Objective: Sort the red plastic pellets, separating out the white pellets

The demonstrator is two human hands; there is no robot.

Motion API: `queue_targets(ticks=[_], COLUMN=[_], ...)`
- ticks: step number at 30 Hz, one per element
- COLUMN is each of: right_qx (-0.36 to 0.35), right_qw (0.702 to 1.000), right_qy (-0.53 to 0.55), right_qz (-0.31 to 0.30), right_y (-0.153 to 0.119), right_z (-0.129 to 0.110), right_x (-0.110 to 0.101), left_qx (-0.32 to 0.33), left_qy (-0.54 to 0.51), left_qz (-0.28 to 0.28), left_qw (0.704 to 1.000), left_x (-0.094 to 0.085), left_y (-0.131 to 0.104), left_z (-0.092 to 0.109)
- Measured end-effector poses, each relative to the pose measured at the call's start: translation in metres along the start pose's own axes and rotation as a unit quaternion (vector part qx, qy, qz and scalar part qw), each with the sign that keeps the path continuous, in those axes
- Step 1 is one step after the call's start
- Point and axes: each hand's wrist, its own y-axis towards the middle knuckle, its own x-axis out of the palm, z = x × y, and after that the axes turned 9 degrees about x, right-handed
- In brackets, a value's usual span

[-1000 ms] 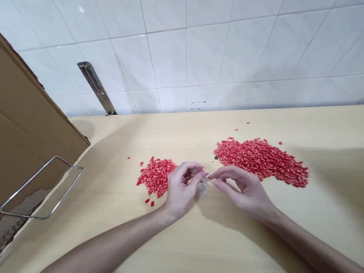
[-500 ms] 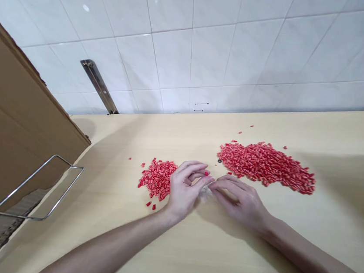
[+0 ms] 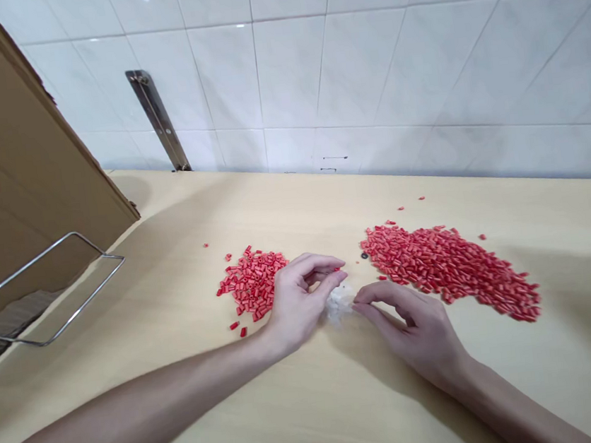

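Observation:
My left hand (image 3: 304, 295) pinches a small red tube-shaped piece (image 3: 337, 269) between thumb and fingertips; the fingers mostly cover it. Just to the right, my right hand (image 3: 414, 322) has thumb and forefinger pressed together, and whatever may be between them is too small to make out. A whitish, translucent clump (image 3: 339, 304) lies on the table between the two hands. The smaller pile of red tube pieces (image 3: 254, 279) is beside my left hand, partly behind it. A larger red pile (image 3: 449, 261) spreads out beyond my right hand.
A little black ring (image 3: 364, 255) lies at the large pile's left edge. On the left stand a cardboard sheet (image 3: 15, 154) and a bent wire frame (image 3: 82, 317). A metal bracket (image 3: 159, 120) is against the tiled wall (image 3: 294, 72) behind the table (image 3: 232, 413).
My hands have drawn slightly apart, the right one shifting right. More of the whitish clump shows between them. The camera view has also shifted a little.

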Motion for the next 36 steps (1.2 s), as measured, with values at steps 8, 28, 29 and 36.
queue_targets(ticks=[8,28,29,36], right_qx=[0.011,-0.023,-0.021,-0.02], right_qw=[1.0,1.0,1.0,0.999], right_qy=[0.027,0.009,0.01,0.034], right_qz=[-0.011,-0.001,-0.003,-0.002], right_y=[-0.0026,-0.0009,-0.0008,-0.002], right_z=[0.0035,0.0018,0.001,0.0008], right_x=[-0.0006,-0.003,-0.003,-0.0014], left_qx=[-0.02,0.01,0.011,0.007], left_qy=[-0.018,0.003,0.003,-0.008], left_qz=[-0.003,-0.02,-0.019,-0.027], left_qw=[1.0,1.0,1.0,1.0], left_x=[0.0016,0.0024,0.0026,0.0031], left_y=[-0.0014,-0.0043,-0.0044,-0.0034], left_z=[0.0039,-0.0003,-0.0006,0.0013])
